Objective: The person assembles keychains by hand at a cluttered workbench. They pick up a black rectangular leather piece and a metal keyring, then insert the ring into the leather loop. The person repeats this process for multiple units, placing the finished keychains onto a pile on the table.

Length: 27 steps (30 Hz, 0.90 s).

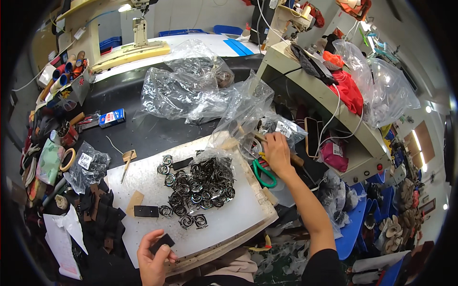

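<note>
My left hand (153,257) pinches a small black strip (162,243) between thumb and fingers, over the near edge of the white work board (243,209). Farther off on the right, my right hand (277,151) has its fingers curled down around a wooden-handled tool (259,136); its grip is partly hidden. Just beside that hand lie green-handled scissors (264,174). A heap of dark metal buckles (202,183) covers the middle of the board. Left of it rest another black strip (146,211) and a tan strip (135,202).
Black and brown strips (102,214) pile up left of the board, near white paper (62,243). Clear plastic bags (186,95) spread behind it. A blue box (112,117) sits farther left. On the right stand a sloping machine table (305,86) and a phone (312,137).
</note>
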Each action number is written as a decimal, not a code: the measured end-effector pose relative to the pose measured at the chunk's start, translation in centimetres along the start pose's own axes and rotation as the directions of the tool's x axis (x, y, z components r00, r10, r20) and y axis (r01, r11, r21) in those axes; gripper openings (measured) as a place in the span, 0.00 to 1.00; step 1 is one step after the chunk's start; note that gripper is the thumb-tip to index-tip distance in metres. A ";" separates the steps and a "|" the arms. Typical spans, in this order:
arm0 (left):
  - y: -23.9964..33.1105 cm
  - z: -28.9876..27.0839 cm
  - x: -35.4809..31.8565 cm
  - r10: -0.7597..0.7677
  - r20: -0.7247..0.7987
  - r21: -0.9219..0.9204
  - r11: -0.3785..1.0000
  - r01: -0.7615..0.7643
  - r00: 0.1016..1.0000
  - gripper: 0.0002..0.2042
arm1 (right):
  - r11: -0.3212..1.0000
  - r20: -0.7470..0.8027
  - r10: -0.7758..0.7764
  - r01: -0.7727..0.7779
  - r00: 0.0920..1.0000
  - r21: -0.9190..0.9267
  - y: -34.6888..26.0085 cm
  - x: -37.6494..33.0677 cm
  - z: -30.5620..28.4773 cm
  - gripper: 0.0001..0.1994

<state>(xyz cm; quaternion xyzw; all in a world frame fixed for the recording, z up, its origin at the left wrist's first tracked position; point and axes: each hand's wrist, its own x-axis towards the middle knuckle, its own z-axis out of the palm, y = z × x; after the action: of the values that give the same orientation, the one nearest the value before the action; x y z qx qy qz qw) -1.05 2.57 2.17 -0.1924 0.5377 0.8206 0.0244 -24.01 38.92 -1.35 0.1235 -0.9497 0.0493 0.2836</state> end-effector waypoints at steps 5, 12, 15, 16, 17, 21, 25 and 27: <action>-0.8 -1.1 0.6 -0.024 0.001 -0.006 1.000 0.024 1.000 0.15 | 0.985 0.254 0.049 -0.089 0.966 0.150 -2.0 -6.2 -1.9 0.14; -0.8 0.0 0.5 -0.010 0.058 0.043 0.999 0.007 0.998 0.13 | 0.983 0.164 0.041 -0.069 0.986 0.172 -0.6 -5.5 -2.3 0.09; -1.2 0.0 0.7 -0.011 0.059 0.049 0.999 0.008 0.998 0.12 | 0.990 0.107 -0.022 0.006 0.994 0.144 -0.7 -2.9 -2.2 0.08; -1.3 0.0 0.7 -0.024 0.066 0.049 0.999 0.021 0.998 0.12 | 0.990 0.087 -0.045 0.033 0.995 0.135 -0.5 -2.2 -2.0 0.08; -1.3 0.3 0.6 -0.034 0.078 0.065 0.997 0.029 0.996 0.11 | 0.990 0.060 -0.078 0.070 0.995 0.124 0.3 -1.6 -1.3 0.08; -0.5 1.7 0.1 -0.031 0.067 0.111 0.994 0.023 0.997 0.11 | 0.998 0.079 0.019 -0.014 0.997 -0.061 3.2 0.1 0.8 0.15; 0.2 -0.1 0.8 -0.088 -0.013 0.186 0.979 0.089 0.996 0.13 | 0.998 0.209 -0.067 0.068 0.976 0.007 0.0 -3.2 -0.4 0.14; 0.0 -0.3 1.5 -0.069 0.009 0.187 0.980 0.067 0.998 0.17 | 0.985 0.199 -0.171 0.170 0.965 0.021 -0.8 -5.5 -0.4 0.15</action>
<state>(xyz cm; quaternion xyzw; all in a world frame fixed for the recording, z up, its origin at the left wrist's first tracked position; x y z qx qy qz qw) -2.33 2.07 1.54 -0.2012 0.6049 0.7668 0.0745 -19.16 39.34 -3.96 0.2094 -0.9591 0.0139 0.1898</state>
